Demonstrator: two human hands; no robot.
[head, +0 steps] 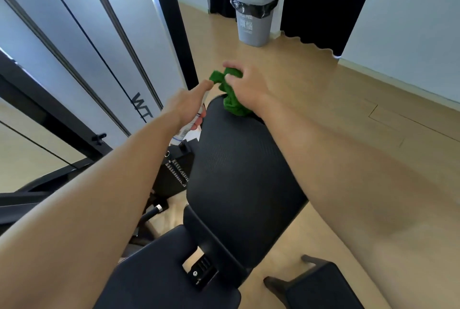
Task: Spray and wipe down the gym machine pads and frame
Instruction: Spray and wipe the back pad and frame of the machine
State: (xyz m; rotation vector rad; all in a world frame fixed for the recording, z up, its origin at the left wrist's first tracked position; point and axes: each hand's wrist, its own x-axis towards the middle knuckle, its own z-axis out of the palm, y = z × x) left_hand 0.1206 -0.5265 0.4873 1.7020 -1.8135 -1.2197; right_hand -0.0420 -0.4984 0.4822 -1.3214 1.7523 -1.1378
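Pale wood-look floor (323, 89) lies wide and open on my right, grey lidded bin (255, 10) far off by the wall; black ribbed back pad (239, 172) tilts up ahead, both my arms stretched to its top edge; right hand (246, 85) bunches the green cloth (232, 103) on that edge, fingers curled round it; left hand (185, 104) wraps the white spray bottle (188, 131), forefinger out, touching the cloth's corner; black machine frame (49, 112) close on my left.

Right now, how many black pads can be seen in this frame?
3: the back pad at centre, the seat pad bottom centre, a third pad bottom right, cut off by the edge. More may be hidden.
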